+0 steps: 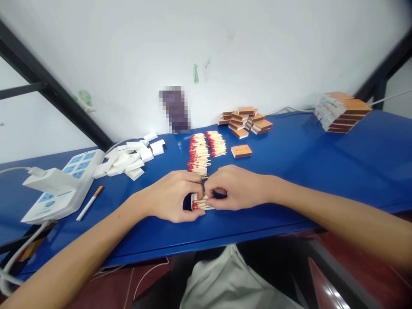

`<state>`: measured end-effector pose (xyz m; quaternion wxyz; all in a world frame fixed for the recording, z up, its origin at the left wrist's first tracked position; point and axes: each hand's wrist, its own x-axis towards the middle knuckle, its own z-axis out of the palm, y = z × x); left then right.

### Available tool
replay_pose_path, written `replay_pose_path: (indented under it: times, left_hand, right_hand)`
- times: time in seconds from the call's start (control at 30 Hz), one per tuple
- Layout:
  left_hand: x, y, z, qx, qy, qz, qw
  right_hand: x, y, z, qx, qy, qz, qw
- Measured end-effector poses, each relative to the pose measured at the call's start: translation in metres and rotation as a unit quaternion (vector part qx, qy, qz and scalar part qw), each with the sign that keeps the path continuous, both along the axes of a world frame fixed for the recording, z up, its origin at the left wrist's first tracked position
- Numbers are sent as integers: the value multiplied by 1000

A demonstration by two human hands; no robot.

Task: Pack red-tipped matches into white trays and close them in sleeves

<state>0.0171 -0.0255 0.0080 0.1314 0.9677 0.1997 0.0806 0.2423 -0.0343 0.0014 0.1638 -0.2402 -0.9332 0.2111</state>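
Near the front edge of the blue table, my left hand (175, 195) grips a small white matchbox tray (194, 198) between thumb and fingers. Red-tipped matches (200, 204) lie inside it, heads toward the left. My right hand (238, 187) is closed in a pinch at the tray's right end, its fingertips on the matches there; they partly cover both. Just beyond my hands spreads a long pile of loose matches (198, 152), with a smaller pile (217, 143) to its right. An orange matchbox (241, 151) lies flat beyond my right hand.
White empty trays (125, 161) are heaped at left, beside a power strip (82, 165) with a plugged-in charger (51, 182) and a cigarette (89, 203). Matchboxes (246, 120) are piled at the back; a wrapped-looking stack (343, 112) stands far right. A pixelated dark object (175, 109) leans on the wall.
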Motion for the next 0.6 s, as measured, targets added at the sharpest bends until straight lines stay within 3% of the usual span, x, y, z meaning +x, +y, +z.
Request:
replay_pose_path:
  times: [0.33,0.6]
  left_hand:
    - [0,2,-2,16,-20,-7,1000]
    - [-1,6,-5,137,-56,-13,989]
  right_hand:
    - [5,4,4,-39,25,53,998]
    - [6,9,0,27,20,7,999]
